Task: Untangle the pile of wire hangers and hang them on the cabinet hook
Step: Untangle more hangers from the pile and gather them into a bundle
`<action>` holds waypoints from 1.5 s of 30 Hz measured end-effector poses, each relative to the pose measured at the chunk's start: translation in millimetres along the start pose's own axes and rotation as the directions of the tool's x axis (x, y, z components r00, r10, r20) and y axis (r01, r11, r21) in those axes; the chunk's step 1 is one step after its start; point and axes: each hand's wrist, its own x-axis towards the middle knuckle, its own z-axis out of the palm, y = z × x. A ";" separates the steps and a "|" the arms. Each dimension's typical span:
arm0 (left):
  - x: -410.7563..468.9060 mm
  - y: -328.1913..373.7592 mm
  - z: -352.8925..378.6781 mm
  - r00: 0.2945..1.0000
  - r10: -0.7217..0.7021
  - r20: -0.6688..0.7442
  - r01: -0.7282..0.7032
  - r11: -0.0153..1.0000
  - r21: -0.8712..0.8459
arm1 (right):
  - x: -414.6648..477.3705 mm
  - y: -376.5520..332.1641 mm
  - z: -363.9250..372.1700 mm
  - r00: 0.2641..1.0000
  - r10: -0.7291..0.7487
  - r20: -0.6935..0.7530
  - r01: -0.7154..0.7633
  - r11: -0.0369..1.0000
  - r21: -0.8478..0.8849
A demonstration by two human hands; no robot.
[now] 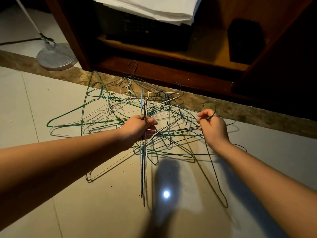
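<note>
I saw the left hand (139, 127) in the middle of the frame, its fingers curled tightly around a bundle of hangers (142, 169). The bundle held blue, white and dark wires pressed flat together and stood on edge. It ran through the fist, rising above the knuckles and reaching well down toward the lower centre of the frame.

To the right, the right hand (214, 129) pinched the twisted neck of a dark green hanger (215, 176) between thumb and fingertips, with the other fingers curled in. The hook stuck up just above that pinch, and the hanger's long body trailed down toward the lower right.

Between and behind both hands, the pile of wire hangers (106, 110) lay spread on the tiled floor (51, 169). It was a tangle of green, white, blue and dark wires. Several strands crossed under the left wrist, and others reached up to the right fingers. I could not tell whether the green hanger was free of the pile.

The wooden cabinet (154, 71) filled the upper right, its bottom rail just behind the pile. Inside it, a stack of white sheets (154, 7) sat on a dark box (137, 26). A round metal stand base (56, 57) stood in the upper left.
</note>
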 end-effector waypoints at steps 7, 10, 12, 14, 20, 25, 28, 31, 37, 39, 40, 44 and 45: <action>-0.2 0.9 3.7 1.000 0.015 0.012 -0.016 0.998 0.065 | -3.4 -12.0 -10.2 0.993 -0.088 0.083 0.104 0.969 -0.224; -2.4 -1.5 9.7 1.000 0.016 0.022 -0.017 0.998 0.062 | 0.5 -19.9 -19.2 0.995 -0.090 0.037 0.096 0.965 -0.245; -4.3 -1.4 14.3 0.999 0.022 0.035 -0.024 0.997 0.072 | 0.8 -18.1 -24.2 0.998 -0.059 0.028 0.064 0.972 -0.226; -6.3 -0.1 18.5 0.999 0.025 0.038 -0.027 0.997 0.075 | -4.3 -14.2 -28.8 0.999 -0.015 0.042 0.022 0.986 -0.166; -10.0 5.1 29.1 0.999 0.031 0.043 -0.035 0.996 0.081 | -18.2 -11.5 -60.1 0.998 0.069 -0.012 -0.070 0.996 -0.056; -16.9 11.0 33.2 0.998 0.042 0.044 -0.046 0.996 0.078 | -24.6 -10.5 -82.3 0.999 0.052 -0.010 -0.053 0.996 -0.076; -22.2 14.6 36.9 0.998 0.046 0.044 -0.049 0.996 0.080 | -26.5 -11.6 -87.0 0.997 0.059 -0.042 -0.062 0.995 -0.075; -28.6 23.7 41.0 0.996 0.067 0.051 -0.070 0.995 0.064 | -30.2 -20.1 -87.5 0.995 0.054 -0.087 -0.055 0.998 -0.007; -48.1 55.7 58.4 0.984 0.156 0.084 -0.157 0.988 0.005 | -38.8 -50.2 -67.8 0.990 -0.113 -0.089 0.111 0.993 -0.027; -57.3 60.8 68.4 0.971 0.201 0.126 -0.206 0.978 0.030 | -45.3 -67.5 -58.7 0.974 -0.224 -0.040 0.222 0.973 -0.067; -60.8 60.9 72.8 0.965 0.226 0.135 -0.233 0.972 0.034 | -47.4 -76.1 -54.5 0.958 -0.284 -0.032 0.281 0.957 -0.075; -70.6 59.5 79.5 0.946 0.311 0.089 -0.308 0.950 -0.045 | -51.4 -98.4 -49.9 0.907 -0.418 -0.041 0.418 0.908 -0.020; -71.2 60.0 77.4 0.947 0.312 0.076 -0.306 0.949 -0.079 | -52.0 -99.4 -50.3 0.902 -0.430 -0.032 0.429 0.903 -0.028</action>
